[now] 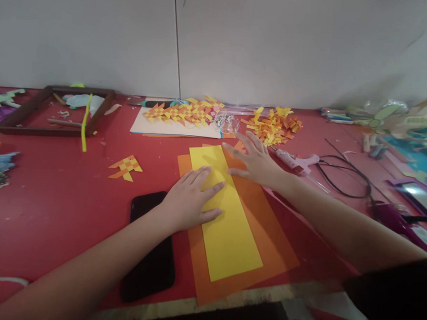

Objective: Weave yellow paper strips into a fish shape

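Two sheets of paper lie stacked straight ahead of the person, a narrow yellow sheet (228,226) on a wider orange sheet (266,247), and both hands rest on them. The left hand (190,199) lies palm down on the yellow sheet, near its far end. Its fingers are straight and a little spread, and it grips nothing. The flat press looks meant to pin the yellow sheet so it cannot slide on the orange one.

The right hand (256,162) is also open and flat, with nothing in it. It rests on the orange sheet just past the yellow sheet's right edge, its fingers reaching toward the far corner. With one palm on each sheet, the hands seem to be squaring the two layers against each other. The yellow sheet sits nearly parallel to the orange one, which shows as a border on both long sides. The near end of the orange sheet reaches the front edge of the red bench (55,209).

Just left of the left wrist a dark phone (148,261) lies flat, partly under the forearm. Farther left and beyond lies a small woven piece (126,168) in the same two colours. Just beyond the right hand is a pile of strips (271,125), also yellow and orange. A glue gun (294,161) lies on its side close to the right of that hand, and its cable (347,177) loops away to the right.
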